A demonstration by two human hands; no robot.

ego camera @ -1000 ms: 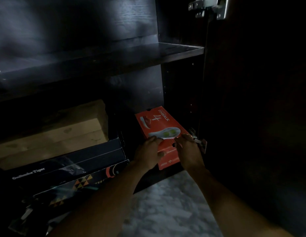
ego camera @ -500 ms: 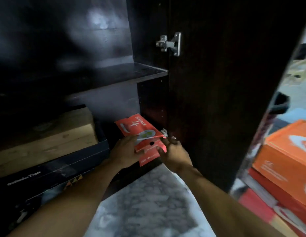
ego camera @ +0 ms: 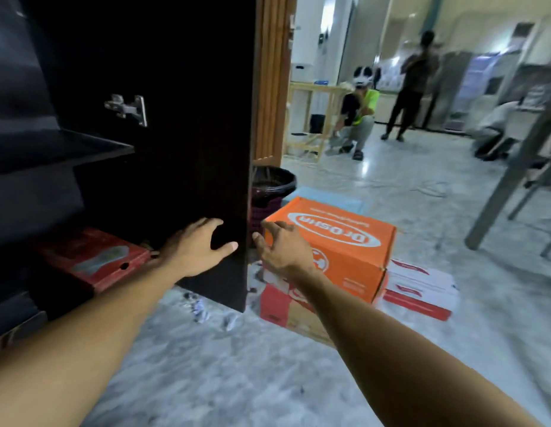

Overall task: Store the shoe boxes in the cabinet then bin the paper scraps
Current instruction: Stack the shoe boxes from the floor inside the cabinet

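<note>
Background: a vested person [ego camera: 360, 115] is crouching beside a wooden frame [ego camera: 309, 117]; a second person [ego camera: 412, 84] is standing nearby; a cable [ego camera: 431, 190] is lying on the floor [ego camera: 499, 303].

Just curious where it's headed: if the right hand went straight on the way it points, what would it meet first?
Probably the orange cardboard shoe box: the right hand points at its near edge, though depth is unclear.

Grey marbled floor [ego camera: 268, 380]: crumpled paper scraps [ego camera: 200, 309] lie by the foot of the open cabinet door [ego camera: 191, 149], red-and-white shoe box [ego camera: 274, 303] flat just right of them, white-and-red shoe box [ego camera: 422, 288] further right, dark bin [ego camera: 272, 186] standing behind the door, pale blue flat thing [ego camera: 326, 200] near it. Low in the cabinet [ego camera: 36, 195] a red shoe box [ego camera: 95, 260] lies flat; upper shelf [ego camera: 67, 146] too dark to read
</note>
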